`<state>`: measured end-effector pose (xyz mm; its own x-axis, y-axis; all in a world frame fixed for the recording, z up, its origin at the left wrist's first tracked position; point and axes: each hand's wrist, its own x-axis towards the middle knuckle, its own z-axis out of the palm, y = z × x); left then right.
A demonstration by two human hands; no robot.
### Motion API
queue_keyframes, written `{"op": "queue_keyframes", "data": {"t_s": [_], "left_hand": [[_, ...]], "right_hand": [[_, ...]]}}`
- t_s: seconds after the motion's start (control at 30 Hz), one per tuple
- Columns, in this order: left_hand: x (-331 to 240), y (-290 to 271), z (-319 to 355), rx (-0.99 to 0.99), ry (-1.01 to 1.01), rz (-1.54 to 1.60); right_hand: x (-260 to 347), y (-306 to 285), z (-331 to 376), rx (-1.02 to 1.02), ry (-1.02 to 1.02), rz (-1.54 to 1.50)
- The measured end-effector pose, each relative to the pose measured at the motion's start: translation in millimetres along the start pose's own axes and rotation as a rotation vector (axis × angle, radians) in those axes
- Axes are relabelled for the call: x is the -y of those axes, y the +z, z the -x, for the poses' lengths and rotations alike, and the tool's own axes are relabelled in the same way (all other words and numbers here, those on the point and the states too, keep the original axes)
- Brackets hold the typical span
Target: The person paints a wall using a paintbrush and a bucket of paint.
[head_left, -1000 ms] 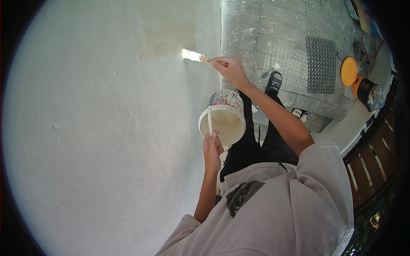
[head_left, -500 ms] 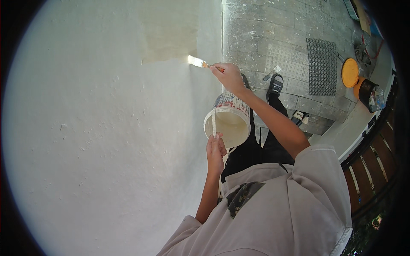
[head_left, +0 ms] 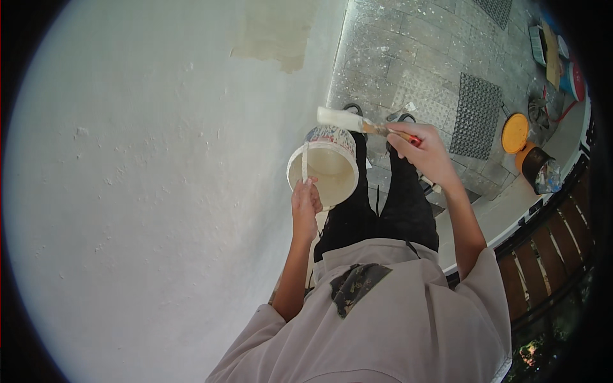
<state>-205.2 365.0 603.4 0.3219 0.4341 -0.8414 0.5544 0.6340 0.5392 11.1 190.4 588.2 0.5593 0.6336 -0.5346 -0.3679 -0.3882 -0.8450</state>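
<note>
A white, rough-textured wall (head_left: 147, 191) fills the left and centre of the view, and a beige unpainted patch (head_left: 278, 32) is seen near its upper edge. To the right, a grey paved floor (head_left: 408, 57) speckled with pale spots is shown, with a dark studded mat (head_left: 476, 115) laid on it. Further right, an orange lid (head_left: 514, 132) is seen beside a dark can (head_left: 539, 169), and wooden slats (head_left: 555, 249) curve along the lower right rim. A white paint bucket (head_left: 322, 169), holding pale cream paint, is kept close to the wall, above the dark trousers; its thin handle is gripped by the left hand (head_left: 306, 203), closed around it. A paintbrush (head_left: 357, 122) with pale bristles is clasped at its orange handle by the right hand (head_left: 424, 153), and is held just above the bucket's far rim, its bristles pointed toward the wall but apart from it.
</note>
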Motion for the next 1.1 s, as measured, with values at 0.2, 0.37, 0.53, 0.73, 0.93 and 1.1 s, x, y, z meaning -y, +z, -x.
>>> {"op": "queue_keyframes", "data": {"t_s": [0.2, 0.37, 0.53, 0.73, 0.93, 1.1], "left_hand": [[-5, 6, -4, -0.005, 0.074, -0.041], [-2, 12, 3, 0.019, 0.093, -0.022], [-2, 15, 3, 0.028, 0.118, 0.028], [2, 21, 1, 0.055, 0.101, -0.017], [12, 16, -7, 0.088, 0.081, -0.012], [9, 19, -1, 0.112, 0.082, 0.017]], "right_hand": [[7, 25, 26, 0.179, -0.238, 0.521], [-41, 96, 15, 0.118, -0.638, 0.853], [-86, 163, -10, 0.208, -0.508, 1.364], [-125, 178, -32, 0.260, -0.414, 1.436], [-125, 165, -21, 0.333, -0.398, 1.180], [-66, 108, -3, 0.271, -0.229, 0.792]]}}
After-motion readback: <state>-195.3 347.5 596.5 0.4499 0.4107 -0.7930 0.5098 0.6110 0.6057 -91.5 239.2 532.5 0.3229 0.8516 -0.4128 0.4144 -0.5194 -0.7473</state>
